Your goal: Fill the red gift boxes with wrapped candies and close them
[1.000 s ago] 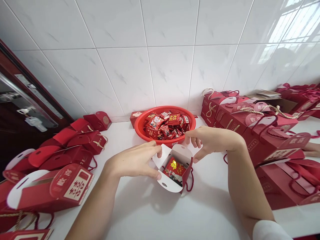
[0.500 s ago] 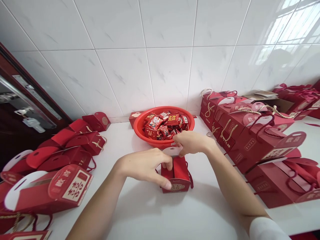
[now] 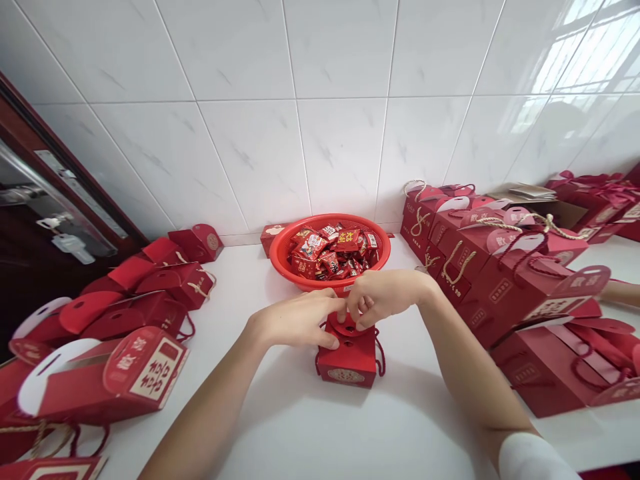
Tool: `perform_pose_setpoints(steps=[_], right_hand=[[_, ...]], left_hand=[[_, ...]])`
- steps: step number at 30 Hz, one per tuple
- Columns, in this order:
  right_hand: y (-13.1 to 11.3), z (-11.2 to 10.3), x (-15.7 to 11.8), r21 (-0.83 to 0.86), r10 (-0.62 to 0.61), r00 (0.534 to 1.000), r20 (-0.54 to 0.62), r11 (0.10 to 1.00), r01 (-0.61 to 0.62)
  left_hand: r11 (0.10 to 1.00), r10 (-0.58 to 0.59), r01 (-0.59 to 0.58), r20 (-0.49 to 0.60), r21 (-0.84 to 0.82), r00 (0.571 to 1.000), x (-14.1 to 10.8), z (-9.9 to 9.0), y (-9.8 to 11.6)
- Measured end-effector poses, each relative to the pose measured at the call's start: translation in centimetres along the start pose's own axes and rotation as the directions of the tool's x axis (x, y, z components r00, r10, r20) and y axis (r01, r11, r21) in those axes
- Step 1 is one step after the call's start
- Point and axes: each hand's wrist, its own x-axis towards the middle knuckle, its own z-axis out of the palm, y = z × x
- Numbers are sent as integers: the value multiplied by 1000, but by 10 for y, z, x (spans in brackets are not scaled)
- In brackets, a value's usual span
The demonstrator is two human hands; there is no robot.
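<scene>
A small red gift box [image 3: 349, 367] with dark red cord handles stands on the white counter in front of me. Its front flap is folded down over the top, and the rounded back flap is bent forward above it. My left hand [image 3: 300, 320] comes from the left, thumb on the top and fingers curled at the back flap. Closed on that flap, my right hand [image 3: 387, 297] reaches from the right, and the fingertips of both hands meet there. Just behind stands a red plastic basket [image 3: 279, 261] of wrapped candies [image 3: 330, 253].
Several red gift boxes [image 3: 135, 373] lie grouped on the left, beside a dark door [image 3: 30, 267]. Larger red boxes with rope handles [image 3: 500, 287] stand in rows on the right. Part of another person's arm [image 3: 620, 292] shows at the right edge. A tiled wall [image 3: 340, 147] closes the back.
The box's front flap has gone from upright to folded down over the top. My right hand has brought the back flap forward, and my left hand has shifted toward it.
</scene>
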Motion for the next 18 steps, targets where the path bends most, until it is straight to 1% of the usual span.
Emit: perform_pose_setpoints(steps=[2, 4, 6, 8, 10, 12, 15, 18], right_hand=[[6, -2, -4, 8, 12, 998, -61, 1000, -11], [17, -3, -8, 45, 15, 996, -92, 999, -10], [32, 1, -10, 137, -14, 999, -48, 990, 20], [47, 7, -10, 267, -54, 998, 41, 963, 41], [60, 17, -11, 375, -76, 990, 116, 927, 28], [69, 27, -11, 451, -92, 983, 157, 893, 11], [75, 38, -12, 531, -144, 974, 174, 847, 30], [76, 45, -14, 597, -189, 970, 151, 800, 63]], left_hand=[[997, 35, -30, 68, -72, 997, 5, -1, -5], [990, 32, -15, 117, -143, 993, 10, -3, -10], [980, 25, 6, 154, -197, 988, 14, -4, -13], [973, 24, 18, 177, -229, 984, 16, -5, -15], [968, 28, 18, 180, -251, 983, 17, -5, -16], [966, 32, 14, 171, -260, 985, 18, -4, -17], [965, 26, 20, 173, -262, 985, 17, -2, -19], [957, -2, 58, 196, -283, 981, 16, -2, -19]])
